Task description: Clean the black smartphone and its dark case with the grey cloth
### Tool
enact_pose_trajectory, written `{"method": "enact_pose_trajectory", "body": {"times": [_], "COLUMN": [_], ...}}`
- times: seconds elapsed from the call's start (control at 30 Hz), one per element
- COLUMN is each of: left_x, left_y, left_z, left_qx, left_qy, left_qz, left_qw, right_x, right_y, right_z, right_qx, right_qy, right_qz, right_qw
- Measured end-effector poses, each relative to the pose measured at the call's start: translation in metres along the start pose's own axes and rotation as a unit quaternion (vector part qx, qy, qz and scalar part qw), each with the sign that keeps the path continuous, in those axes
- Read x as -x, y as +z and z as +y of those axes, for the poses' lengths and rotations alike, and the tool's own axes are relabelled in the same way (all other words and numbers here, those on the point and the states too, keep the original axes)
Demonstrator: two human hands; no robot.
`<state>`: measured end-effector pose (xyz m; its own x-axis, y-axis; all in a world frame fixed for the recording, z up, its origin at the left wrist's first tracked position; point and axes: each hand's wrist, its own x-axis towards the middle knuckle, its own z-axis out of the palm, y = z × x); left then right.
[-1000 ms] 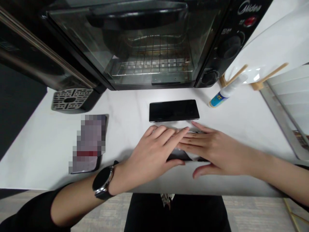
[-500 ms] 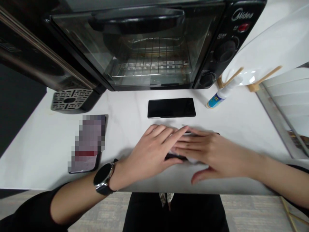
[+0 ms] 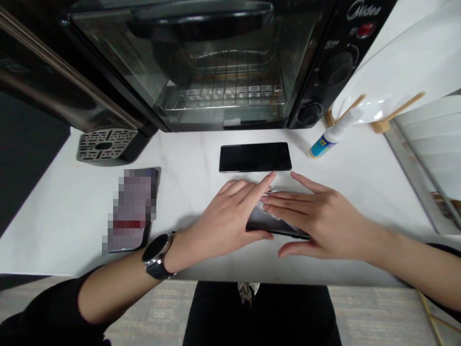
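Note:
A dark phone (image 3: 268,222) lies on the white counter (image 3: 201,158) near its front edge, mostly covered by both my hands. My left hand (image 3: 226,218), a black watch (image 3: 156,254) on its wrist, lies flat over the phone's left end with fingers stretched out. My right hand (image 3: 317,218) rests flat on the phone's right part, fingers extended leftward, fingertips meeting those of the left hand. A second black phone (image 3: 255,156) lies face up just beyond my fingers, untouched.
A black toaster oven (image 3: 230,62) with a glass door stands at the back. A third phone with a blurred screen (image 3: 131,211) lies at the left. A black drip-tray grille (image 3: 104,145) sits back left. A small white bottle (image 3: 333,134) and a wooden rack with a white plate (image 3: 392,72) stand at the right.
Both hands have slid a little away from me over the phone beneath them, uncovering more of its near edge. The other things have not moved.

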<state>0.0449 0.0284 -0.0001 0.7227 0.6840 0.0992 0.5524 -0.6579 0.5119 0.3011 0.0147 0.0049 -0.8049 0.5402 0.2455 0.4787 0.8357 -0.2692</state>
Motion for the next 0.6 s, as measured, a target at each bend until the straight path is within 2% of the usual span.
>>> {"method": "enact_pose_trajectory", "body": {"times": [0.07, 0.17, 0.27, 0.37, 0.6], "left_x": [0.001, 0.002, 0.003, 0.003, 0.004], "left_y": [-0.003, -0.005, -0.003, 0.001, -0.001], "left_z": [0.000, 0.001, 0.001, 0.000, 0.005], "left_qx": [0.039, 0.079, 0.083, 0.068, 0.058], "left_qy": [0.015, 0.001, -0.010, 0.009, 0.021], "left_qz": [-0.023, -0.036, -0.026, -0.027, -0.045], "left_qw": [0.999, 0.996, 0.996, 0.997, 0.997], "right_x": [0.002, 0.004, 0.003, 0.002, 0.000], "right_y": [-0.002, 0.000, 0.004, 0.008, 0.004], "right_z": [0.002, 0.004, 0.004, 0.001, -0.008], "right_qx": [0.011, 0.021, -0.019, -0.061, -0.087], "right_qy": [0.011, 0.016, -0.019, -0.037, -0.070], "right_qz": [0.011, 0.009, -0.035, -0.063, 0.030], "right_qw": [1.000, 1.000, 0.999, 0.995, 0.993]}}
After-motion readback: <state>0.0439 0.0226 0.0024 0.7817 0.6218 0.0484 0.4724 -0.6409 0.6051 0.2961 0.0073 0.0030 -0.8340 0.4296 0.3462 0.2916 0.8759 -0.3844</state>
